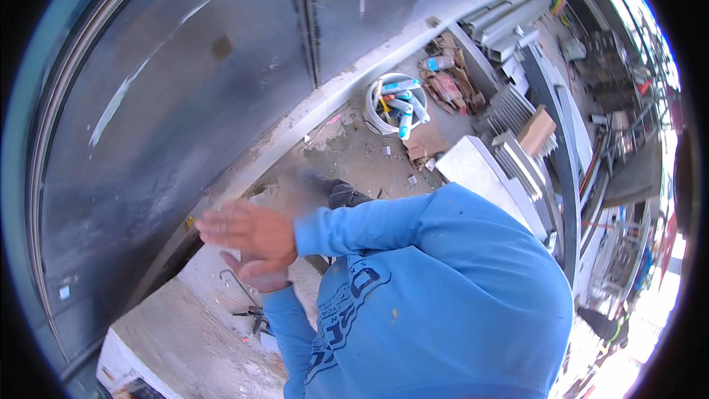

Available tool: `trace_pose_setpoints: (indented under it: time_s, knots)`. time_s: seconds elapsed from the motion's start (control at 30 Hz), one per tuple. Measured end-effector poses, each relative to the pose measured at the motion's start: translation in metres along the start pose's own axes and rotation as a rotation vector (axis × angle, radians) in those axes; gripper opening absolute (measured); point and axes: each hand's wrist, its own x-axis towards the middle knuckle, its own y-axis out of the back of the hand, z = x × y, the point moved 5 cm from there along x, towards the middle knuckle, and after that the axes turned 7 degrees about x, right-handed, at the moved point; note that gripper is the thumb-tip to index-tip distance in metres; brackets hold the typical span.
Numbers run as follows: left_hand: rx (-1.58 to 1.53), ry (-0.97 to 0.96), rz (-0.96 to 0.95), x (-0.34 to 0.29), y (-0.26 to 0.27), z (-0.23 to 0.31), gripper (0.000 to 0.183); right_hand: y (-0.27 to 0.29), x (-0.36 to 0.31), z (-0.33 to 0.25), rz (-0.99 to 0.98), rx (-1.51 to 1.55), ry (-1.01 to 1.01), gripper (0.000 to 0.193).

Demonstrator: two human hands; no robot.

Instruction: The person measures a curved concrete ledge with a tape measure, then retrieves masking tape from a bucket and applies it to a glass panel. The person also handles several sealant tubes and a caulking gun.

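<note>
Left of centre, the right hand [247, 235] lies over the left hand [260, 272], touching it, its fingers straight and blurred. The left fingers are mostly covered; their pose, and anything between the palms, cannot be told. Just below both hands, in the lower left, a dark tool [257, 316] beside the left sleeve [288, 321] is hard to make out. A dark panel [177, 96], cut off at the rim, fills the upper left. Above centre, a white bucket [379, 123] holds blue-and-white tubes [401, 86], their lower ends partly hidden.
</note>
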Motion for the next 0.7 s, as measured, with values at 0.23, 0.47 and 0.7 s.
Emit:
trace_pose_setpoints:
  time_s: [0.23, 0.47, 0.7]
  knots:
    - [0.602, 0.169, -0.118, 0.039, -0.017, -0.012, 0.071, 0.061, -0.142, 0.173, -0.114, -0.311, -0.610, 0.058]
    - [1.348, 0.157, 0.207, 0.046, 0.095, -0.019, 0.039, 0.182, -0.372, 0.218, 0.070, -0.289, -1.279, 0.049]
    - [2.006, 0.376, -0.257, 0.012, 0.087, -0.115, 0.037, 0.213, -0.395, 0.400, 0.683, 0.175, -1.314, 0.039]
